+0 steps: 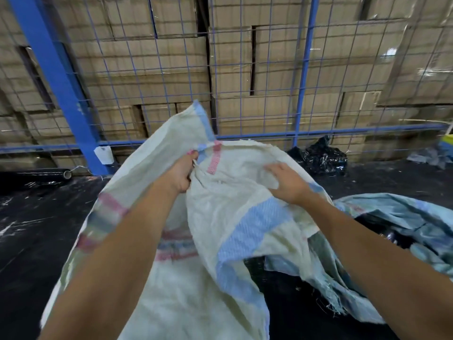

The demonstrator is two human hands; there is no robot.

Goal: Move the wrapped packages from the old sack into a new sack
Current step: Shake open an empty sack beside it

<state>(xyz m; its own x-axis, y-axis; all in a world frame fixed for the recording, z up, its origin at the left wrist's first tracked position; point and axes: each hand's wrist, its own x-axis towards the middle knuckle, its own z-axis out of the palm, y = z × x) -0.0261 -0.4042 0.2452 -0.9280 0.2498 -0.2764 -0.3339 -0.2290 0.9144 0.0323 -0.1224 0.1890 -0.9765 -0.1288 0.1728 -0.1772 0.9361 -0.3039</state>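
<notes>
Two hands are on the pale new sack (235,217), and none of the wrapped packages has gone in yet, so I judge I'm at the opening step. My left hand (180,174) has its grip curled tight round a bunched edge of the sack near the pink stripe, holding the cloth up. Right of that grip, my right hand (289,184) lies with fingers spread and bent on the rumpled cloth, seeming to pluck at a fold, though I cannot tell whether it has really caught one. Further right and below that hand, the bluish old sack (402,217) sprawls on the floor (36,229) with dark contents showing at its mouth. One black wrapped package (321,155) lies beyond my right hand by the wire fence (245,69). Next, I need to part the new sack's mouth.
</notes>
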